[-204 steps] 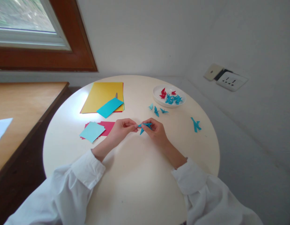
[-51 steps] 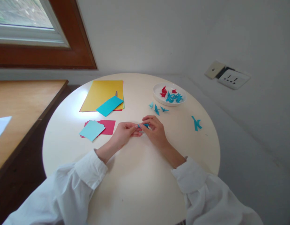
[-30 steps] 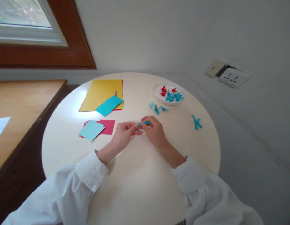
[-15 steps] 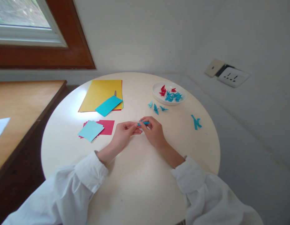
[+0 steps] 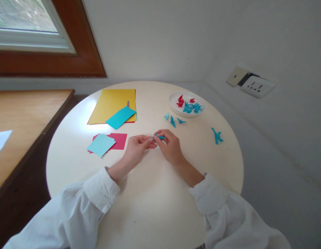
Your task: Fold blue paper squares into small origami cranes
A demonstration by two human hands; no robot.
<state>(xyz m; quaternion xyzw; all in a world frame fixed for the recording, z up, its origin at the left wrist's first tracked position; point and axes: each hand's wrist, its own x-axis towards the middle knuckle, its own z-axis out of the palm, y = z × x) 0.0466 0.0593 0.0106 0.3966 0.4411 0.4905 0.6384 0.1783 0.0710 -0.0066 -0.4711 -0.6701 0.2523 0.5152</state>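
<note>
Over the middle of the round table (image 5: 155,193), my left hand (image 5: 137,147) and my right hand (image 5: 170,145) meet fingertip to fingertip. Both are closed, pinching a small piece of folded blue paper (image 5: 161,137) between thumbs and fingers. Much of the folded paper is hidden behind the fingers. Just beyond my right hand lie two blue paper cranes, one (image 5: 173,121) upright on the page and one (image 5: 181,120) lying sideways, and a pale blue folded piece (image 5: 167,116).
A white plate (image 5: 176,111) at the back right carries several red and blue cranes. Blue paper strips (image 5: 216,136) lie at right. To the left are yellow sheets (image 5: 111,100), a blue sheet (image 5: 120,117) over scissors mostly hidden, pale blue squares (image 5: 101,145) and pink paper (image 5: 120,141).
My hands stay almost in place, still pinching the folded blue paper, with only a slight shift at the fingertips. The whole view has moved very slightly.
</note>
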